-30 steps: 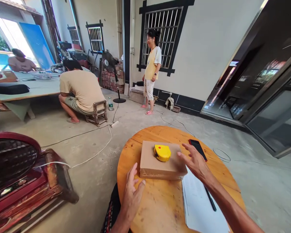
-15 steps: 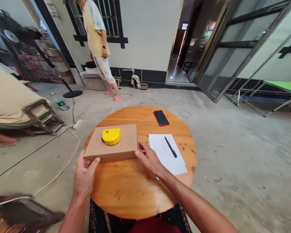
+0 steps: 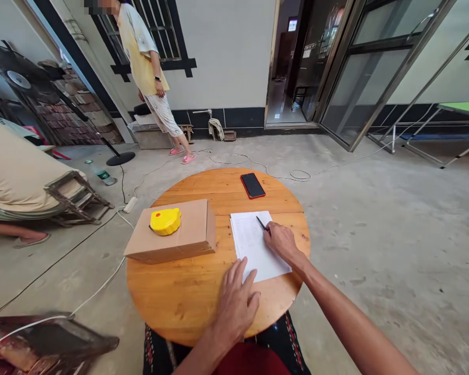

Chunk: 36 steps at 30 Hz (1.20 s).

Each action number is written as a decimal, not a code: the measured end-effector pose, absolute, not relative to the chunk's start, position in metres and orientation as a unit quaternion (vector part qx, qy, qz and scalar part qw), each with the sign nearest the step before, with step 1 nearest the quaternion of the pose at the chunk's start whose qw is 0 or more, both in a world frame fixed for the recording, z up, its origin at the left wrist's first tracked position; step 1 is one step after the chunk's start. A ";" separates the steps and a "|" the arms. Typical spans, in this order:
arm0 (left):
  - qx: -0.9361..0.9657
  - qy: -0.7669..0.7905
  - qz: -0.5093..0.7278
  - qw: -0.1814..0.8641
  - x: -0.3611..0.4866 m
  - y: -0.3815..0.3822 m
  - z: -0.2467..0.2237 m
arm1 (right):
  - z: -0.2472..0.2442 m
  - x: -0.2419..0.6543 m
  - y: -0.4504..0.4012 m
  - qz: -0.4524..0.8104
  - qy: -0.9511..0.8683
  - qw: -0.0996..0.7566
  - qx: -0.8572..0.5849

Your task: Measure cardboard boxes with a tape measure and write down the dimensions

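My right hand (image 3: 282,240) is closed around a black pen (image 3: 261,223) that lies over the white paper sheets (image 3: 254,239). Most of the pen is hidden under the fingers. At the lower left edge of the sheets, my left hand (image 3: 237,297) reaches in with its fingers spread, the fingertips at the paper's edge. Left of the paper, a brown cardboard box (image 3: 187,224) stands on the round wooden table (image 3: 175,299). On the box rests a yellow tape measure (image 3: 165,222), touched by neither hand.
A black phone in a red case (image 3: 252,186) lies at the table's far side. Beyond the table, a person in a yellow top (image 3: 143,52) stands by the wall. A seated person (image 3: 19,166) is at the left. Cables (image 3: 101,289) cross the concrete floor.
Both hands have let go of the cardboard box. My right hand has moved right and taken hold of the pen; my left hand has moved right to the paper's edge.
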<state>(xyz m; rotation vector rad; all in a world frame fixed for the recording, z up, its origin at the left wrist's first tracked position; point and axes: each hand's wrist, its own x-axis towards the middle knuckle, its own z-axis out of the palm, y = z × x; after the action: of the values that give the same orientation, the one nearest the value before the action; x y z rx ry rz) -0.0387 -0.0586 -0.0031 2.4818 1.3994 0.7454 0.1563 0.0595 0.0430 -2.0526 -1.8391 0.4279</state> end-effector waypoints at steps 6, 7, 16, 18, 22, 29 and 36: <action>0.854 0.459 0.222 0.107 -0.043 -0.046 -0.011 | 0.049 0.200 0.021 0.189 -0.609 0.231 -0.735; 0.852 0.460 0.228 0.107 -0.046 -0.047 -0.012 | 0.047 0.205 0.014 0.198 -0.601 0.235 -0.738; 0.798 0.515 0.297 0.094 -0.046 -0.052 -0.011 | 0.030 0.178 -0.017 0.246 -0.581 0.247 -0.735; 0.792 0.523 0.299 0.098 -0.045 -0.054 -0.010 | 0.030 0.172 -0.021 0.243 -0.583 0.244 -0.736; 0.791 0.522 0.302 0.105 -0.050 -0.062 -0.009 | 0.031 0.168 -0.028 0.233 -0.589 0.252 -0.732; 0.804 0.504 0.302 0.095 -0.054 -0.064 0.003 | 0.038 0.175 -0.045 0.257 -0.559 0.349 -0.707; 0.867 0.415 0.252 0.109 -0.022 -0.042 0.014 | 0.057 0.190 -0.076 0.429 -0.465 0.480 -0.608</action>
<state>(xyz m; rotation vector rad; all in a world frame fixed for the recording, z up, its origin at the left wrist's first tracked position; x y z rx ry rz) -0.0220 -0.0422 0.0141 2.5498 1.2206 0.7420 0.1899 -0.0760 0.0566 -1.4825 -1.1349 1.0460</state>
